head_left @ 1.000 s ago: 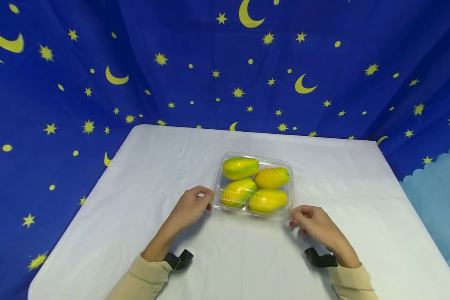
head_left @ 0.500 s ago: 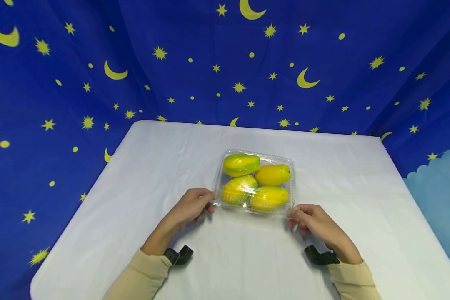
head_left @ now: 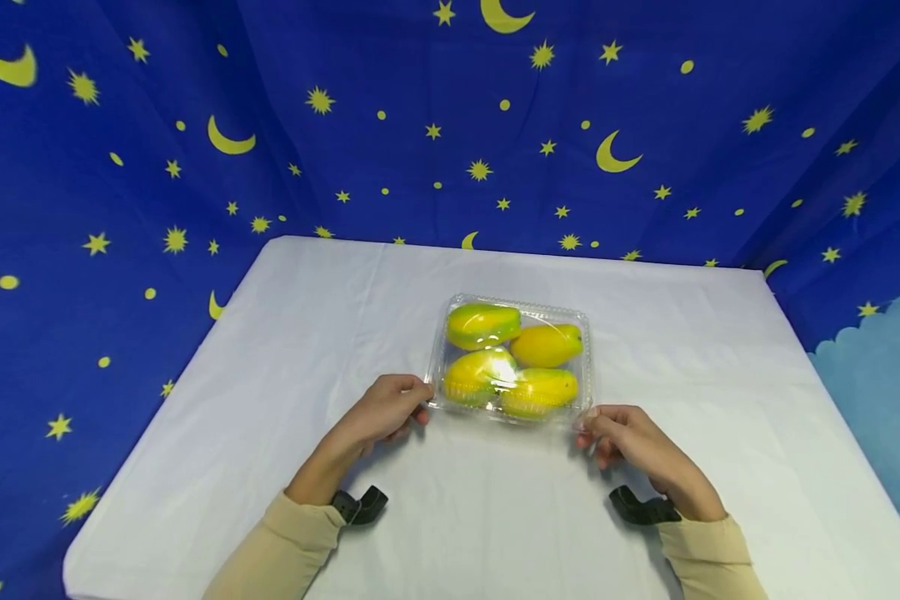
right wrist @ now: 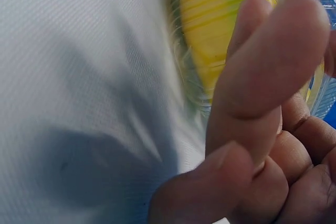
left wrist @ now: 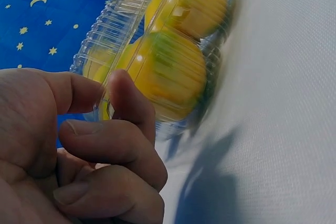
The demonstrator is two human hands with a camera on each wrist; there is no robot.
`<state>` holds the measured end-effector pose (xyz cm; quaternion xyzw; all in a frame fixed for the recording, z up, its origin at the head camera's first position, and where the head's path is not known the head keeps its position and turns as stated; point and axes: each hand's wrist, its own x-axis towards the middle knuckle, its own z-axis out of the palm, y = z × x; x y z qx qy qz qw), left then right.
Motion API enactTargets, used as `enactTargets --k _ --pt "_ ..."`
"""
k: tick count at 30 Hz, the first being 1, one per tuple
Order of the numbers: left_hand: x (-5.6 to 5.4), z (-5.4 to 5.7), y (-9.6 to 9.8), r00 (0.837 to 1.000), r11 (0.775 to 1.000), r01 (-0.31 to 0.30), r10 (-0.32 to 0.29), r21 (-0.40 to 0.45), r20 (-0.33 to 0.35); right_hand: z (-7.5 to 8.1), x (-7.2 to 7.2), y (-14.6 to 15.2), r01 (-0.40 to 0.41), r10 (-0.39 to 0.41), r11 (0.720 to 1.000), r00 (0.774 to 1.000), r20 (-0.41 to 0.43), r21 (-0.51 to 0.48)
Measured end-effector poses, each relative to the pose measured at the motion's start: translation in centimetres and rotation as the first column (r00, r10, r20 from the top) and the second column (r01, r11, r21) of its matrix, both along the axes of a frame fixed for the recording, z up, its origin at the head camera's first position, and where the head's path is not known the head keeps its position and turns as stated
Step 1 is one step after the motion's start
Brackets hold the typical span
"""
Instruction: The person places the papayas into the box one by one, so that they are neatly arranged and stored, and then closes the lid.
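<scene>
A clear plastic clamshell box (head_left: 587,367) sits on the white-covered table, its ribbed lid over the contents. Inside lie several smooth yellow-green fruits (head_left: 546,346), shaped like mangoes or small papayas. My left hand (head_left: 384,408) pinches the box's front left corner; the left wrist view shows thumb and index finger on the rim (left wrist: 107,85), with the other fingers curled below. At the front right corner, my right hand (head_left: 630,437) pinches the edge between thumb and fingers. Close fingers (right wrist: 262,72) cover part of the box in the right wrist view, hiding the exact contact.
The white tablecloth (head_left: 480,517) spreads around the box. Blue fabric (head_left: 390,92) with yellow moons and stars rises behind the table and along its left side. A light blue scalloped patch (head_left: 877,375) shows at the right. Each wrist wears a black mount (head_left: 360,505).
Both hands stay at the front corners of the box. The head view has shifted slightly, and a brighter glare now shows on the lid over the front fruits.
</scene>
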<state>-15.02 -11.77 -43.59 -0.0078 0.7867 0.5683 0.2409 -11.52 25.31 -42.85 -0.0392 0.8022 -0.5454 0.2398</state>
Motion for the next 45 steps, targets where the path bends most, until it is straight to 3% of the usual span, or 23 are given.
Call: enactTargets --k 13,30,39,45 --pt "0.2 0.1 -0.4 0.998 0.998 0.066 -0.066 -0.006 -0.007 -0.4 -0.1 0.1 0.009 -0.008 1.0 0.999 0.031 -0.03" --pt "0.5 -0.3 0.0 0.998 0.998 0.03 -0.027 0.049 -0.056 -0.4 0.2 -0.1 0.011 -0.01 1.0 1.0 0.029 -0.01" --pt "0.4 -0.9 0.4 0.991 1.0 0.006 -0.002 0.028 -0.135 -0.6 0.1 0.0 0.013 -0.013 1.0 0.999 0.033 -0.018" --pt "0.5 -0.7 0.4 0.994 0.999 0.007 -0.002 0.04 -0.107 -0.5 0.1 0.0 0.012 -0.011 1.0 1.0 0.027 -0.026"
